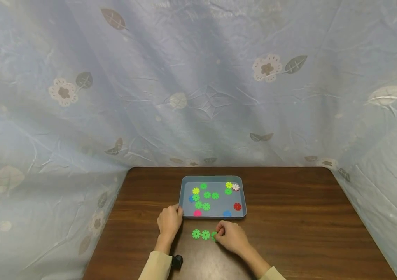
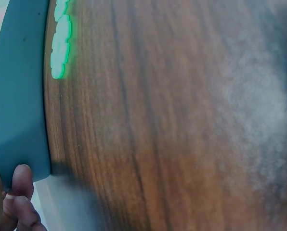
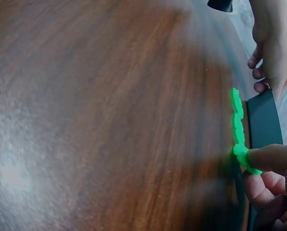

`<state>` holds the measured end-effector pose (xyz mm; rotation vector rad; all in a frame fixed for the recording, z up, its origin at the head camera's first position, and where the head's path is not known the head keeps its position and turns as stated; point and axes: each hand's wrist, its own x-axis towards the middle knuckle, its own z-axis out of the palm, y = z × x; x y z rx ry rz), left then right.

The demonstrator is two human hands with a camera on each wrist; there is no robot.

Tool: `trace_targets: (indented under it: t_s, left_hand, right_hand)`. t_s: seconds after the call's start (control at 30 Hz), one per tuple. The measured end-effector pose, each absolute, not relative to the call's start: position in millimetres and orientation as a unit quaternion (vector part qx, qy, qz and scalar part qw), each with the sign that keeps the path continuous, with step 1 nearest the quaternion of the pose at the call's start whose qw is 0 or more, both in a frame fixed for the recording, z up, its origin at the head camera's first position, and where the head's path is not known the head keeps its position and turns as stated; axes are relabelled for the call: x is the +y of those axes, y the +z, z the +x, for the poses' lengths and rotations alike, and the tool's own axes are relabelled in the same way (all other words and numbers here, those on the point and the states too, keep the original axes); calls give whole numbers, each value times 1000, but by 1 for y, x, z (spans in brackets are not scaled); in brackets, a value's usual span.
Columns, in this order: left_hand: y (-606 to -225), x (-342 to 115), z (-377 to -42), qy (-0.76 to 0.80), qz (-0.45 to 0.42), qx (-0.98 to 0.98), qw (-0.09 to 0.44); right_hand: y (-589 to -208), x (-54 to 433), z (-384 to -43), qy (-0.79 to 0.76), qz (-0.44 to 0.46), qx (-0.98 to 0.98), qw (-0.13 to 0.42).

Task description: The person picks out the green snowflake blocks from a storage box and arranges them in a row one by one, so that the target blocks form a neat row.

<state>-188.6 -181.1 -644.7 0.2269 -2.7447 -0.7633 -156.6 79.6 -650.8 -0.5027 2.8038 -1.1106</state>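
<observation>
A grey-blue tray (image 1: 221,206) lies on the table, with several flower-shaped plastic discs in it, most of them green. My left hand (image 1: 169,221) holds the tray's front left corner, thumb and fingers at the rim. In front of the tray, two green snowflake discs (image 1: 201,234) lie side by side in a row. At that row's right end, my right hand (image 1: 232,236) pinches a third green snowflake disc (image 3: 241,156) between thumb and fingers. This disc is partly hidden by the fingertips in the head view.
The brown wooden table (image 1: 296,221) extends to both sides of the tray. Inside the tray are also yellow, blue and pink discs, a red disc (image 1: 237,207) and a white disc (image 1: 235,187). A patterned curtain (image 1: 198,97) hangs behind the table and along its sides.
</observation>
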Motion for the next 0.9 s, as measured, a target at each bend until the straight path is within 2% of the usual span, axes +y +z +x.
trace_targets:
  t_s: [0.47, 0.9]
  left_hand:
    - [-643, -181, -189, -264, 74, -951, 141]
    - [-645, -181, -189, -259, 77, -952, 146]
  right_hand:
    - [-650, 77, -151, -321, -143, 936, 32]
    - [-647, 77, -158, -349, -162, 923, 10]
